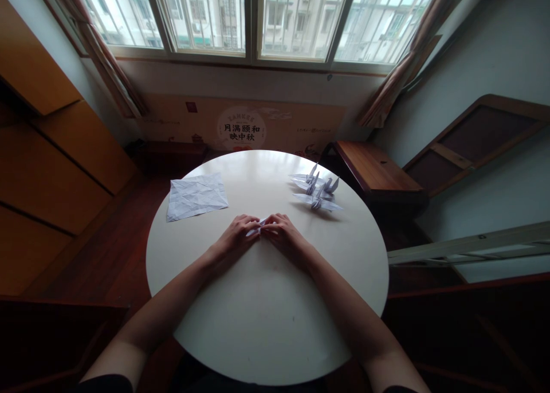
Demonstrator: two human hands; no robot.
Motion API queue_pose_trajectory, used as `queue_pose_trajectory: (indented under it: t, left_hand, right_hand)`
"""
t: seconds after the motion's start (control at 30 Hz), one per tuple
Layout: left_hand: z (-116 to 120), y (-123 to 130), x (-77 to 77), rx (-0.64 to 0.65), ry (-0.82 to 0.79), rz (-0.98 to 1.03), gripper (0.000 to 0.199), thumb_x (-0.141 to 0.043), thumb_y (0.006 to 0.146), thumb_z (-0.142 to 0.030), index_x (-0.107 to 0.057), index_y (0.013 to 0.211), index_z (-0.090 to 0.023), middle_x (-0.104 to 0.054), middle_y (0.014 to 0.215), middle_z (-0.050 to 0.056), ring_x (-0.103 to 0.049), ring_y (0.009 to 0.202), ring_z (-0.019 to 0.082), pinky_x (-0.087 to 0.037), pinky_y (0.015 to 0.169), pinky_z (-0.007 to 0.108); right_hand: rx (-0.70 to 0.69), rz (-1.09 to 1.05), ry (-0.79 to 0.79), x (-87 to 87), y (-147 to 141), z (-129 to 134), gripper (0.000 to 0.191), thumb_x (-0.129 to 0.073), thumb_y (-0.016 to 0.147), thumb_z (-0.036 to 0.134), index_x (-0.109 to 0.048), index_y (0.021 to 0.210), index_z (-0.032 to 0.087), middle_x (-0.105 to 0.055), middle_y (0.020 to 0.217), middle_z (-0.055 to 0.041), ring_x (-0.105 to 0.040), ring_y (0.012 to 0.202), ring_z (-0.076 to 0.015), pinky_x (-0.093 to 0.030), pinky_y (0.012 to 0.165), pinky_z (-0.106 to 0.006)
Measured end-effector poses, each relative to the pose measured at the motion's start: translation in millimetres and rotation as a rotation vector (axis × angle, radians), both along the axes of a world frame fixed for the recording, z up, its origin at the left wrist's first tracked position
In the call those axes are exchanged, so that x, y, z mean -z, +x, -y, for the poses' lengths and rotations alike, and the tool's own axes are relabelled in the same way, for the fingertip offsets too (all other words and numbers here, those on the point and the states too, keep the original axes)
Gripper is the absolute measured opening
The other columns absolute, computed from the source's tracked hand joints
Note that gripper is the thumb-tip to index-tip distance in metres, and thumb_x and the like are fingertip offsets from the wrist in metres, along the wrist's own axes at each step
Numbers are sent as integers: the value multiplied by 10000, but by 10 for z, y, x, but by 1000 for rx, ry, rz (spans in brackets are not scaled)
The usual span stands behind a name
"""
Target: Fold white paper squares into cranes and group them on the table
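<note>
Between my two hands, over the middle of the round table, is a small piece of folded white paper (pixel 254 231). My left hand (pixel 239 232) grips it from the left with bent fingers. From the right, my right hand (pixel 281 232) pinches the same paper, its fingertips close to those of the left. The fingers cover much of the paper, so its exact shape is hidden. Several folded paper cranes (pixel 317 200) stand grouped to the right, beyond my right hand. A creased, unfolded paper sheet (pixel 197 196) lies flat to the left, beyond my left hand.
The white round table (pixel 262 324) has its curved edge close to my body. A wooden side table (pixel 373 166) stands beyond it at the right. Orange-brown cabinets (pixel 47 181) are on the left. Barred windows (pixel 253 20) and a printed banner (pixel 283 118) are ahead.
</note>
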State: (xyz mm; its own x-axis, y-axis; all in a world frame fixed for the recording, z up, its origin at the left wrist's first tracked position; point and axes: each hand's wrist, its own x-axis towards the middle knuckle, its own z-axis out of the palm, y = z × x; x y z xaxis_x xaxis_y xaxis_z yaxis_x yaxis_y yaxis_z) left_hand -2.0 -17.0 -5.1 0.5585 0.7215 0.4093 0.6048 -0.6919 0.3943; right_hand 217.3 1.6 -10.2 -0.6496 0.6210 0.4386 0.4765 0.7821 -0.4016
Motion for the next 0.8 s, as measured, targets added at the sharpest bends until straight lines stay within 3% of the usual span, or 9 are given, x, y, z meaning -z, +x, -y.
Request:
queue_pose_trajectory:
  t: [0.17, 0.3, 0.5, 0.8]
  left_hand:
    - [28, 21, -40, 12, -23, 55, 240, -630, 869, -226, -632, 1109, -215, -664, 1118, 84, -599, 1026, 221, -469, 911, 380]
    - [40, 29, -37, -53, -42, 83, 388, -676, 838, -252, -571, 1206, -189, -662, 1132, 101, -611, 1035, 242, -470, 915, 397]
    - [32, 16, -46, 18, -23, 5, 151, -581, 903, -229, -685, 1009, -199, -666, 1123, 88, -626, 1019, 222, -467, 922, 389]
    - [37, 41, -89, 19, -11, 33, 176, -501, 929, -187, -675, 944, -174, -654, 1023, 95, -624, 901, 189, -506, 801, 322]
  right_hand:
    - [-6, 11, -3, -30, -1, 17, 183, -639, 876, 360, -718, 1039, 334, -663, 965, -44, -560, 882, -181, -393, 826, -351]
    - [5, 4, -1, -53, -9, 30, 175, -628, 883, 368, -724, 1020, 318, -664, 951, -47, -554, 868, -179, -391, 817, -348]
    - [-5, 9, 6, -36, -5, 19, 195, -608, 894, 381, -718, 1041, 315, -665, 960, -50, -552, 877, -180, -387, 825, -346]
    - [39, 29, 73, -12, -6, -14, 198, -566, 927, 334, -702, 1071, 331, -675, 961, -42, -542, 894, -188, -340, 867, -379]
